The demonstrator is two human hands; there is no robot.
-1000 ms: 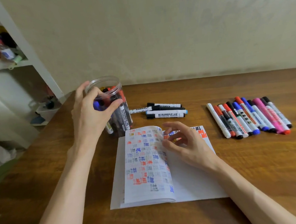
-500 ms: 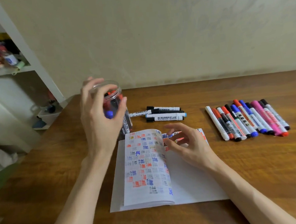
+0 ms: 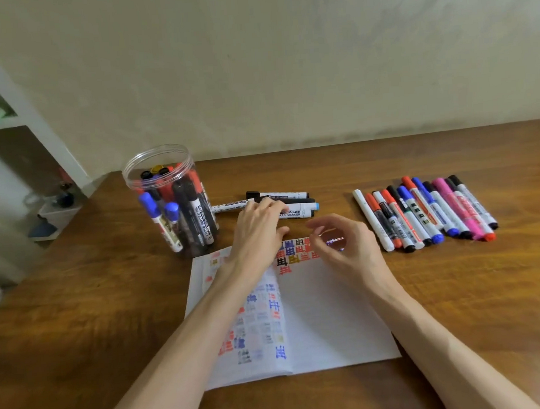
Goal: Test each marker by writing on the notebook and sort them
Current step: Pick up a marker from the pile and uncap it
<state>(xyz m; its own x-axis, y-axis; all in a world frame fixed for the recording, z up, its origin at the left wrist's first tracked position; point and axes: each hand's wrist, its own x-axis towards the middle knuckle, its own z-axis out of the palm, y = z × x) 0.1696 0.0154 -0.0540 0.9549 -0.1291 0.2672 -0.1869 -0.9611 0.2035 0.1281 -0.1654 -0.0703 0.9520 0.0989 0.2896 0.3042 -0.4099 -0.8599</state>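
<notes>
An open notebook (image 3: 332, 320) lies on the wooden table, its pages covered with coloured test marks. My left hand (image 3: 257, 230) reaches over the notebook's top edge, and its fingertips touch a small pile of markers (image 3: 294, 203) behind it. My right hand (image 3: 347, 247) hovers over the top right of the page with fingers loosely curled; I see nothing held in it. To the left stands a clear plastic jar (image 3: 170, 201), open at the top and holding several markers upright. A row of several sorted markers (image 3: 427, 213) lies on the right.
The wall runs close behind the table. A white shelf unit (image 3: 20, 124) with clutter stands off the table's left edge. Bare wood (image 3: 79, 310) shows left of the notebook and also in front of the marker row.
My left hand has let go of the jar and moved right to the marker pile. The notebook's left page has dropped flatter. My right hand has lifted slightly off the page.
</notes>
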